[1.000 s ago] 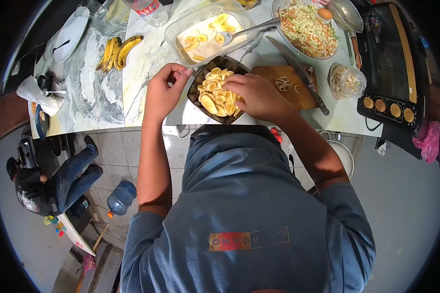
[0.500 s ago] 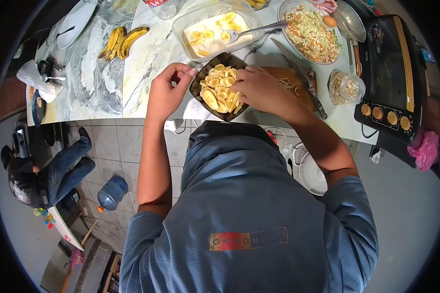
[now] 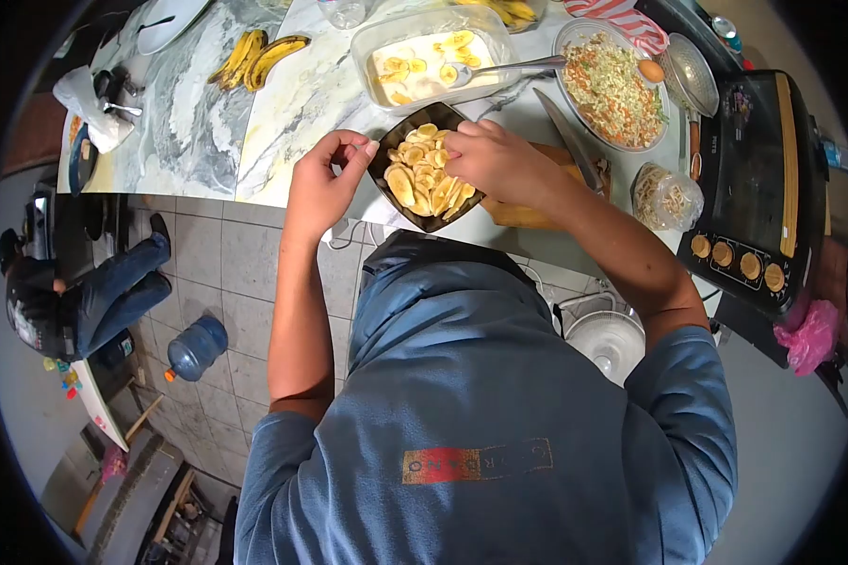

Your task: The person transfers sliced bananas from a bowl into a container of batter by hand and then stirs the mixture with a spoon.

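A dark square bowl (image 3: pixel 383 179) full of banana slices (image 3: pixel 424 174) sits at the counter's front edge. My left hand (image 3: pixel 330 174) is at the bowl's left rim, with thumb and index fingertips close together; what they hold, if anything, is too small to tell. My right hand (image 3: pixel 499 160) is over the bowl's right side, its fingers bent together at the slices; its fingertips are partly hidden. Behind the bowl stands a clear plastic container (image 3: pixel 372 94) with banana slices in a white mixture and a spoon (image 3: pixel 509 68) across its rim.
A knife (image 3: pixel 570 137) and a wooden board (image 3: pixel 528 217) lie right of the bowl. Farther right are a plate of shredded vegetables (image 3: pixel 612 89), a bagged food portion (image 3: pixel 667 196) and a black oven (image 3: pixel 744 179). Bananas (image 3: pixel 259 58) lie back left. Another person (image 3: pixel 66 301) is far left.
The view has shifted slightly, moving the counter items in the frame. My right hand has risen a little at the bowl, its fingers now more bunched.
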{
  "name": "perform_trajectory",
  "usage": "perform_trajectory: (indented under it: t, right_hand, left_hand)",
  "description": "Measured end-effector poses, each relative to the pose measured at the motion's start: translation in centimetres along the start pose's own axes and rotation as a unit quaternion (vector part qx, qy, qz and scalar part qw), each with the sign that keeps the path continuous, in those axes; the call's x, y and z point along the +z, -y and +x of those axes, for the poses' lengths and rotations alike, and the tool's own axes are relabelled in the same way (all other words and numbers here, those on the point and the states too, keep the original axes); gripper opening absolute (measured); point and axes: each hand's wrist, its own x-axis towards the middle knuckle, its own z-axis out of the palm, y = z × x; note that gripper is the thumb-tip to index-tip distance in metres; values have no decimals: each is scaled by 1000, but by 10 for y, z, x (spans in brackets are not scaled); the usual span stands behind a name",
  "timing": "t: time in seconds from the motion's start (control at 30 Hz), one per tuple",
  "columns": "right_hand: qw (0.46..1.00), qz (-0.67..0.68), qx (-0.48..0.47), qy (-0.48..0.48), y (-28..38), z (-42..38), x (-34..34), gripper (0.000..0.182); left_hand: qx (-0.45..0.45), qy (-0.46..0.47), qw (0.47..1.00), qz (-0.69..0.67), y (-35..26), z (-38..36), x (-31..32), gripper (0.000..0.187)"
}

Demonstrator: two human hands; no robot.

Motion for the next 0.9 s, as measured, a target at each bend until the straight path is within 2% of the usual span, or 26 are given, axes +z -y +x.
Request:
perform_trajectory:
  t: [0.13,0.23,0.3,0.4,0.53,0.73,0.8,0.9]
  right_hand:
    - [999,21,-19,16,2,2,-2,10]
    - [996,39,-35,67,2,8,-13,12]
    - [986,125,-33,107,0,12,-16,12]
    - [979,152,-66,122,-9,14,-10,10]
    - [975,188,-90,71,-14,18,-6,6]
    - [961,267,-67,37,-21,24,-20,8]
    - [946,314,-17,76,-23,25,-33,11]
    - [934,352,25,60,-24,28,-48,11]
  left_hand:
    - [-4,-19,1000,-12,-1,-6,4,18]
    - [-8,-29,1000,-5,-5,-11,4,19]
    - [-23,-33,999,23,-8,-14,3,19]
    - [-49,-24,998,30,-8,-16,2,18]
    - [-45,-57,997,2,-12,-19,6,20]
    - [-26,-61,998,14,-6,-16,7,19]
    - [-38,-38,998,43,-9,-15,4,18]
    - [-40,-32,998,41,-11,-10,2,18]
